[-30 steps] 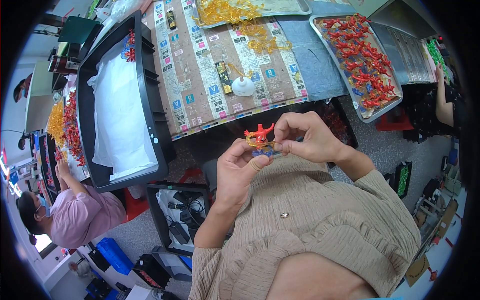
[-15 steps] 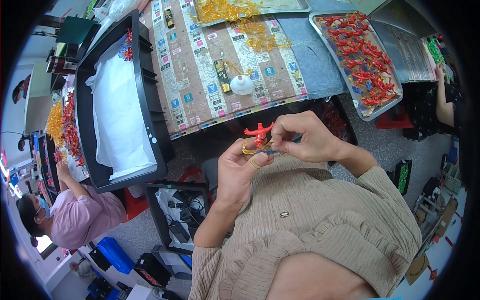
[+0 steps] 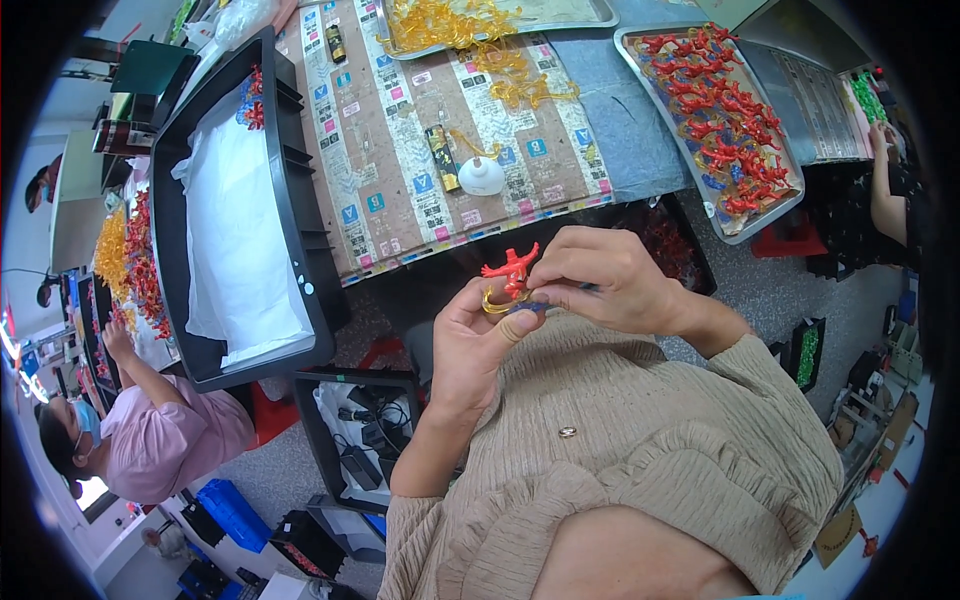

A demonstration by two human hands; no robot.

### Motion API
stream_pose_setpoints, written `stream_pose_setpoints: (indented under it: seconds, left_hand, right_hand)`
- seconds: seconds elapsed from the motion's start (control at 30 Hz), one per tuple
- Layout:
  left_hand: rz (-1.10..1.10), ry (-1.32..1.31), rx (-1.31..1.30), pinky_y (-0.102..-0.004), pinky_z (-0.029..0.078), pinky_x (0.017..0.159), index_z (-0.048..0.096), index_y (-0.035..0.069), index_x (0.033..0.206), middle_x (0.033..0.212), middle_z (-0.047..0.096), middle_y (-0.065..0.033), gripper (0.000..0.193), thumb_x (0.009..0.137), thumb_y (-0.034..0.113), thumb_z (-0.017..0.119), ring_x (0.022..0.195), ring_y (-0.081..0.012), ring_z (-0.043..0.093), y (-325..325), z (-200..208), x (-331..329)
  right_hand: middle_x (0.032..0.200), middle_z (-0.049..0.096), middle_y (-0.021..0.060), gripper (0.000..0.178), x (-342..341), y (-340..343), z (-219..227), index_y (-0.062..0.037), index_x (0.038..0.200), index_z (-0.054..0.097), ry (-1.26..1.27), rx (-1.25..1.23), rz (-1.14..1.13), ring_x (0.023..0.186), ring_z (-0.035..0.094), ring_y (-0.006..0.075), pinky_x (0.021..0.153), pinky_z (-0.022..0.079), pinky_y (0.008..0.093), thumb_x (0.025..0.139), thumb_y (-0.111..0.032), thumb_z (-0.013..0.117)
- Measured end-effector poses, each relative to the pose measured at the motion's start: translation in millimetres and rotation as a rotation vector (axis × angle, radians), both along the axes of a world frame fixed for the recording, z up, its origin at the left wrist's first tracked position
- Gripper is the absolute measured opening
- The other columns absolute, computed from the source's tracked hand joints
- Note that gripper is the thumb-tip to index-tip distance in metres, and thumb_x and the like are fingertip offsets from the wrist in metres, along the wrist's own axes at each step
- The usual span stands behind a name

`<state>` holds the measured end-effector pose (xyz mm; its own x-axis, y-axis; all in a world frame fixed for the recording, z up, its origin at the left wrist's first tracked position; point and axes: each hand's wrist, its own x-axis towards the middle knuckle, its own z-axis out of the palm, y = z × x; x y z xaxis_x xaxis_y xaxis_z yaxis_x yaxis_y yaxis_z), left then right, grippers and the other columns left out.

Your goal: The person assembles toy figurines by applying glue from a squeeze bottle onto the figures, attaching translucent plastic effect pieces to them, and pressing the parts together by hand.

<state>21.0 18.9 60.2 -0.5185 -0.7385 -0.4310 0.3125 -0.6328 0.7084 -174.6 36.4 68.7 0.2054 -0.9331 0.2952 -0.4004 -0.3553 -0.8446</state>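
Red toy figure (image 3: 513,266), arms spread wide, is held up just short of the near edge of the surface (image 3: 405,215), in front of the person's beige top (image 3: 650,400); a yellow loop (image 3: 490,301) curves beside its lower part, and a bit of blue shows beneath. Both hands are on it; the left hand (image 3: 474,338) has thumb and fingers closed around the low end; the right hand (image 3: 606,277) has its thumb and fingers drawn close together against the figure's side, though I cannot tell exactly which part they pinch.

On the surface, beyond the hands, a white bottle (image 3: 481,177) stands just beside a black and gold tube (image 3: 441,160); farther back, yellow pieces (image 3: 455,22) spill over the edge of a metal tray (image 3: 570,13). Off to the right, many red figures (image 3: 715,125) lie crowded in a second tray (image 3: 622,45); to the left, a black bin (image 3: 298,215) lined with a white sheet (image 3: 235,250) has a few red and blue pieces at its far end; past it sits a co-worker (image 3: 160,435) in pink, wearing a mask.
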Motion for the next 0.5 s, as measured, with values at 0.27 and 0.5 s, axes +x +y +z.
stream_pose_setpoints:
  seconds: [0.27, 0.5]
  left_hand:
    - [-0.01, 0.048, 0.052, -0.0306, 0.054, 0.087, 0.058, -0.002, 0.114, 0.108, 0.064, -0.0094, 0.037, 0.079, -0.004, 0.072, 0.098, -0.0167, 0.063, -0.3, 1.4, 1.2]
    - [-0.009, 0.046, 0.071, -0.0306, 0.055, 0.087, 0.058, -0.002, 0.114, 0.107, 0.064, -0.0085, 0.038, 0.079, -0.005, 0.071, 0.097, -0.0158, 0.063, -1.8, 3.7, 0.0]
  right_hand:
    - [0.077, 0.059, 0.0104, 0.021, 6.1, 4.1, -9.2, -0.0008, 0.087, 0.063, -0.002, -0.145, -0.053, 0.066, 0.06, 0.0225, 0.054, 0.048, 0.0313, 0.07, 0.003, 0.074]
    - [0.074, 0.057, 0.0105, 0.021, 9.8, 6.0, -18.2, -0.0003, 0.086, 0.062, -0.009, -0.244, -0.113, 0.062, 0.057, 0.0228, 0.052, 0.045, 0.0316, 0.07, 0.004, 0.074]
